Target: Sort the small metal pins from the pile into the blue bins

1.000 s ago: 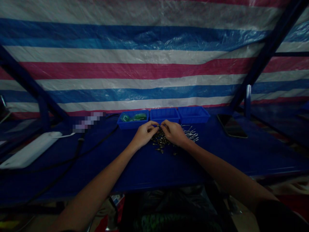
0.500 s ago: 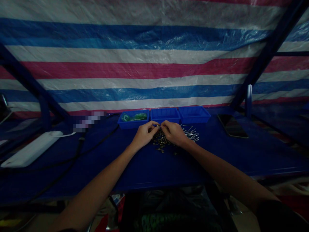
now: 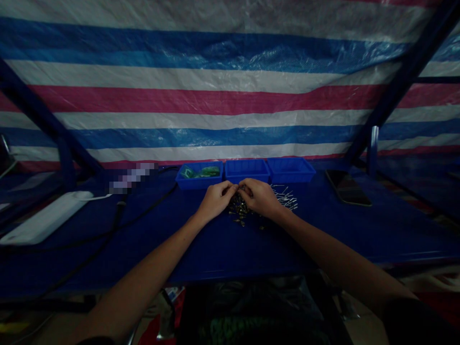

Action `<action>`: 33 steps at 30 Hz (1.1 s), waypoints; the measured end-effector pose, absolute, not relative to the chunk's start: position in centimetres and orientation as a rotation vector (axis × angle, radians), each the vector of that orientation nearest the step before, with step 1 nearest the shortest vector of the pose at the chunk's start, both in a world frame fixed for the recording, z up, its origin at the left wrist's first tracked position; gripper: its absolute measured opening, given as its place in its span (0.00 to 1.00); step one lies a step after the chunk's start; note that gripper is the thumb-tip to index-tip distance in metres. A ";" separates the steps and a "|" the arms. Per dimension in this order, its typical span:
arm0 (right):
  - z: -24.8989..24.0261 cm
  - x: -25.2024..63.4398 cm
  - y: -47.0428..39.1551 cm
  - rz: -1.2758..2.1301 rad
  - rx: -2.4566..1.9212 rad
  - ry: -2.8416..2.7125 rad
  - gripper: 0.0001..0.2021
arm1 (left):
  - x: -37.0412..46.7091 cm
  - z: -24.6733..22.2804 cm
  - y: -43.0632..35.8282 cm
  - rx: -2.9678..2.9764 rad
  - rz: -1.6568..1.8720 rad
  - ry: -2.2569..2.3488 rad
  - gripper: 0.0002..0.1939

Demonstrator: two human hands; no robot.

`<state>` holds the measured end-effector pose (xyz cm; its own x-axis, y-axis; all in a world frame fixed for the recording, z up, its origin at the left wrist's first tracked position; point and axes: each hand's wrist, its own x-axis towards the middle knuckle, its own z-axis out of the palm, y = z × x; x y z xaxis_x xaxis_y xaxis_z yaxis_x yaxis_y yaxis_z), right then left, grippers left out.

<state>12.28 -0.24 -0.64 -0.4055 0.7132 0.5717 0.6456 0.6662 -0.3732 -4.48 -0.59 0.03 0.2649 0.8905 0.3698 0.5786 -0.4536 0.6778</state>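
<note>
My left hand (image 3: 214, 199) and my right hand (image 3: 260, 195) meet fingertip to fingertip over a pile of small brass-coloured metal pieces (image 3: 239, 211). Both are closed in a pinch; whatever lies between the fingertips is hidden or too small to name. Thin silvery pins (image 3: 286, 197) lie scattered just right of my right hand, on the blue tabletop (image 3: 230, 254). Behind my hands stand three blue bins in a row. Green packets (image 3: 210, 171) lie in the left bin (image 3: 199, 183), while the middle bin (image 3: 247, 168) and the right bin (image 3: 290, 170) show bare insides.
A dark phone (image 3: 348, 187) lies at the right. On the left are a white power strip (image 3: 48, 218) and a black cable (image 3: 117, 223). Blue slanted frame bars (image 3: 395, 88) stand at both sides, before a striped plastic sheet (image 3: 215, 100).
My fingertips have drawn slightly closer together, still pinched above the pile. The view has shifted a little; the bins, pins and phone lie as before.
</note>
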 end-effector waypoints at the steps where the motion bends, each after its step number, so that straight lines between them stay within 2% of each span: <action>1: -0.6 12.3 -0.3 0.109 -1.039 -2.153 0.06 | -4.5 0.0 -0.6 2.143 1.030 1.339 0.17; 8: -0.5 12.5 0.1 0.102 -1.103 -2.100 0.09 | -5.1 1.2 -0.9 2.285 0.929 1.373 0.16; 12: -0.9 13.6 1.5 0.070 -1.210 -1.994 0.09 | -6.4 1.7 -0.4 2.353 0.916 1.416 0.11; 14: -1.2 14.3 2.4 0.027 -1.264 -1.932 0.09 | -7.3 1.5 0.1 2.349 0.872 1.400 0.09; 22: -1.7 16.1 4.1 -0.152 -1.442 -1.781 0.09 | -8.8 0.2 0.9 2.331 0.638 1.259 0.10; 33: -1.9 15.8 4.3 -0.120 -1.515 -1.786 0.11 | -8.0 -0.9 1.2 2.448 0.635 1.368 0.05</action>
<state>15.85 4.25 -1.86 0.0097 0.7994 0.6007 0.8728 0.2864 -0.3952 -8.00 1.17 -0.93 0.4593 0.8539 0.2446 0.7378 -0.5201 0.4303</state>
